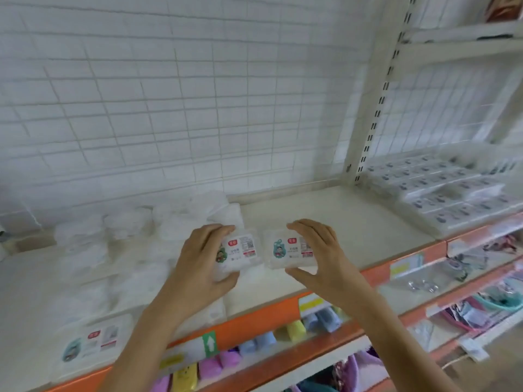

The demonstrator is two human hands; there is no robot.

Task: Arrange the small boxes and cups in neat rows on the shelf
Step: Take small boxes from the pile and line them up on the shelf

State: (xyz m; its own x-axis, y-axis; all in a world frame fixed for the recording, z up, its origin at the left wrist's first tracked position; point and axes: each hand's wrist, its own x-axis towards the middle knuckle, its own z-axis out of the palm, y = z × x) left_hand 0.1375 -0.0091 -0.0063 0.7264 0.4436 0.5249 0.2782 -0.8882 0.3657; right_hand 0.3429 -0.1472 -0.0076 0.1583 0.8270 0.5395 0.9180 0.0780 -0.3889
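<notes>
Boxes side by side near the middle of the shelf (325,222), each with a hand on it. Leftmost, a loose heap of pale packets (93,250) and one labelled box (90,345) lying flat near the front edge, apart from the pair. Next, left hand (201,258), fingers (218,230) curled over the far edge and thumb under the near edge, clamped on the left box (240,251). Just beside it, nearly touching, the right box (285,251), long axis across the shelf, labels facing up. Then right hand (322,256), fingers spread round the box's right end, thumb at the near edge, gripping it. Further right, bare shelf, then neat rows of flat packs (441,190). Likely next: both boxes set down flush, edges parallel to the orange front strip (254,318).
</notes>
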